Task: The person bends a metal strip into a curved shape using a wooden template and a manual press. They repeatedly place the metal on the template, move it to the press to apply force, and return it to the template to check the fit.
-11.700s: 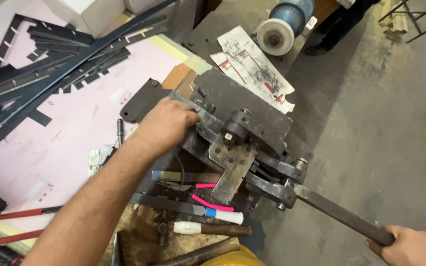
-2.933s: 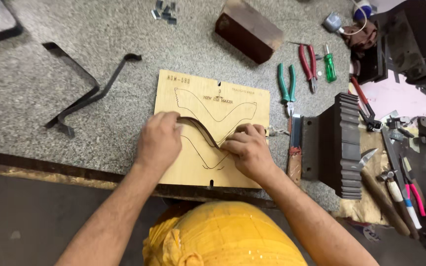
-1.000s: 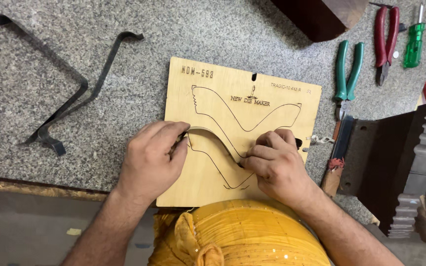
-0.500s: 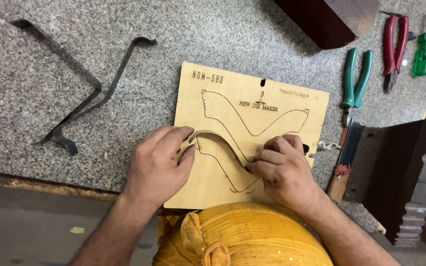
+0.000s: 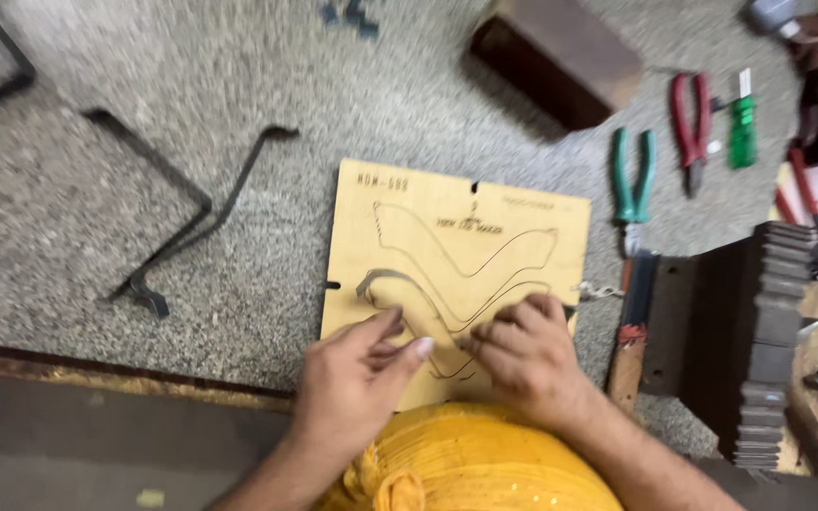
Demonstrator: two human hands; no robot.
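A thin bent metal strip [image 5: 407, 295] sits in a curvy groove on the wooden board [image 5: 523, 213] — the board lies flat at the near edge of the stone table [image 5: 239, 104]. Left hand [image 5: 357, 378] has fingers spread a bit, tips on the strip & board. Right hand [image 5: 523, 355] presses the strip down w/ curled fingers. Bent dark bars [image 5: 191, 222] lie left of the board — green pliers [image 5: 632, 180], red pliers [image 5: 688, 128] & a green screwdriver [image 5: 741, 123] lie toward the far right.

Both my hands low and close together, palms down.

My left hand [image 5: 357, 374] reaches forward with fingers loosely spread and thumb out; my right hand [image 5: 523, 355] sits curled, fingertips pressing down, both forearms angling in from below.
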